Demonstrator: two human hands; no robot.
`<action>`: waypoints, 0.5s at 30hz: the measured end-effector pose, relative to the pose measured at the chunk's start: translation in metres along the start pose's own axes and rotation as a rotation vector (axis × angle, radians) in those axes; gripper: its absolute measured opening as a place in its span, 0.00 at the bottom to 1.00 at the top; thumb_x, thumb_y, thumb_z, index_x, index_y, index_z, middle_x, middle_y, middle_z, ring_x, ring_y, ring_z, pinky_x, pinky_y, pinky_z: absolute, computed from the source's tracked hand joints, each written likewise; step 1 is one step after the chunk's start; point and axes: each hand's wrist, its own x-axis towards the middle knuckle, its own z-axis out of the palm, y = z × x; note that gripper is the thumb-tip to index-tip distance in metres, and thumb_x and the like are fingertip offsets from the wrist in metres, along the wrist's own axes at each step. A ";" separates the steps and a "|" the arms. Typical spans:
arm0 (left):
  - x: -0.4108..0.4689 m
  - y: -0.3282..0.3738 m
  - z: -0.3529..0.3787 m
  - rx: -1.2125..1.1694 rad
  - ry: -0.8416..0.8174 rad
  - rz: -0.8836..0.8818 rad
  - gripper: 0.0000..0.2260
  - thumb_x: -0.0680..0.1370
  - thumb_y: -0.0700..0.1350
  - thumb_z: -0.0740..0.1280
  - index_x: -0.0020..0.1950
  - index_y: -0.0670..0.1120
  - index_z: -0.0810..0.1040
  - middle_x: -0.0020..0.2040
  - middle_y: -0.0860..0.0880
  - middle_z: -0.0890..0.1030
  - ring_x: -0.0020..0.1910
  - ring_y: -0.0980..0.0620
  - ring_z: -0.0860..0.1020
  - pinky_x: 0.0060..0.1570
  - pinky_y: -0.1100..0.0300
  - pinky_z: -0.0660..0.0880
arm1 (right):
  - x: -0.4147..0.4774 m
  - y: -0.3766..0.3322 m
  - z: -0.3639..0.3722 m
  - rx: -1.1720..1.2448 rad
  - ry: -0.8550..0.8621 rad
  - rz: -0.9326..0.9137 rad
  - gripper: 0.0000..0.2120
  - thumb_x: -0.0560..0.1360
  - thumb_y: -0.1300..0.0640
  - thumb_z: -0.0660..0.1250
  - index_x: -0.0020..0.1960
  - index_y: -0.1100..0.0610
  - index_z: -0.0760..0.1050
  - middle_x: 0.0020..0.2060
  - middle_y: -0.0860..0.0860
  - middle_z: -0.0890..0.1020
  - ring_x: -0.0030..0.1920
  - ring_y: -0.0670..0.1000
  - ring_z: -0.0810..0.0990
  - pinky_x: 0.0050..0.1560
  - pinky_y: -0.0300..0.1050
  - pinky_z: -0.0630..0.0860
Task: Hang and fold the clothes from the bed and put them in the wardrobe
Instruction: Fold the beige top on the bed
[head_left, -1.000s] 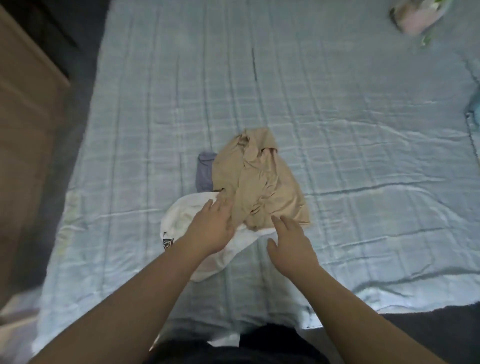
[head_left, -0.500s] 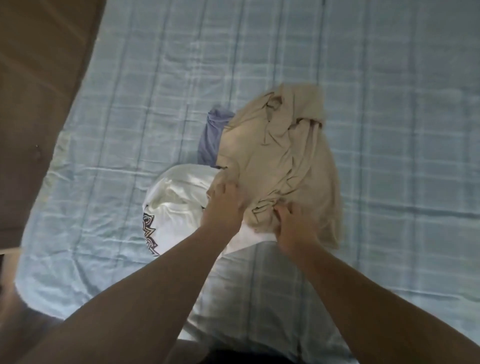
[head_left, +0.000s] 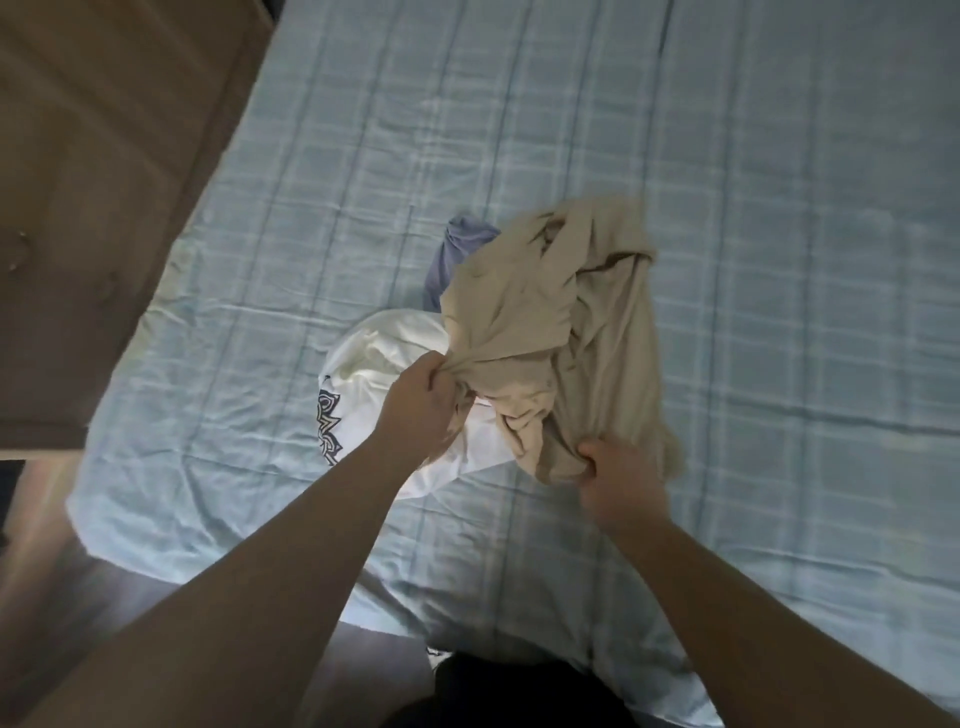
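Observation:
A crumpled beige garment (head_left: 561, 322) lies on top of a small pile near the bed's front edge. My left hand (head_left: 421, 405) grips a bunch of its left edge. My right hand (head_left: 618, 478) grips its lower hem, fingers curled into the cloth. Under it lies a white garment (head_left: 379, 353) with a dark printed pattern on its left side. A blue-grey garment (head_left: 452, 254) pokes out behind the pile, mostly hidden.
The pile sits on a bed covered with a light blue checked sheet (head_left: 753, 260), which stretches far and right. A brown wooden piece of furniture (head_left: 93, 182) stands close along the bed's left side. The floor shows at the lower left.
Both hands went from resting open at the pile to gripping the beige garment. The cloth is now bunched and pulled toward me. My view has moved closer and turned left.

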 end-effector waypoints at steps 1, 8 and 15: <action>-0.010 0.001 -0.006 0.008 -0.006 0.022 0.07 0.80 0.35 0.58 0.43 0.40 0.73 0.34 0.50 0.74 0.31 0.61 0.71 0.33 0.71 0.66 | -0.014 -0.002 -0.003 -0.017 0.001 -0.019 0.19 0.70 0.55 0.56 0.54 0.51 0.80 0.51 0.52 0.81 0.53 0.58 0.78 0.53 0.49 0.72; -0.096 -0.030 -0.041 -0.085 -0.135 -0.054 0.08 0.76 0.36 0.62 0.48 0.48 0.75 0.30 0.49 0.75 0.22 0.55 0.70 0.25 0.63 0.68 | -0.115 -0.003 0.021 0.084 0.062 -0.006 0.12 0.68 0.65 0.60 0.47 0.54 0.78 0.43 0.51 0.73 0.49 0.57 0.74 0.41 0.47 0.73; -0.150 -0.113 -0.063 0.165 -0.236 -0.067 0.14 0.76 0.38 0.64 0.58 0.53 0.73 0.42 0.47 0.76 0.41 0.45 0.75 0.40 0.55 0.67 | -0.180 0.003 0.074 -0.037 0.005 0.040 0.13 0.71 0.66 0.61 0.51 0.55 0.77 0.48 0.56 0.75 0.52 0.59 0.73 0.47 0.49 0.73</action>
